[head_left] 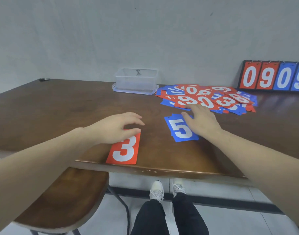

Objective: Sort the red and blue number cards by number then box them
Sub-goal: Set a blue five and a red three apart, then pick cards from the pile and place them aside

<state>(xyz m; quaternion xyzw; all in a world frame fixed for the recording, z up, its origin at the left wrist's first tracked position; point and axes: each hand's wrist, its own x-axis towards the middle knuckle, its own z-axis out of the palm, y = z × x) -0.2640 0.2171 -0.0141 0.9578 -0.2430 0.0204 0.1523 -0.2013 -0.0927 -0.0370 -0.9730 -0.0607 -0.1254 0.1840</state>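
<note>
A red card with a white 3 [124,150] lies near the table's front edge. My left hand [111,128] is over its top end, thumb on the card, fingers loosely curved above the wood. A small stack of blue cards showing a 5 [179,129] lies to the right. My right hand [201,121] reaches past that stack with straight fingers, its fingertips at the near edge of the jumbled pile of red and blue number cards [208,99]. A clear plastic box [136,80] stands on its lid at the back of the table.
A scoreboard stand [272,77] showing 0 9 0 9 leans at the wall, back right. A black pen [44,80] lies at the far left corner. A wooden stool [60,200] stands under the table's front edge, left of my legs.
</note>
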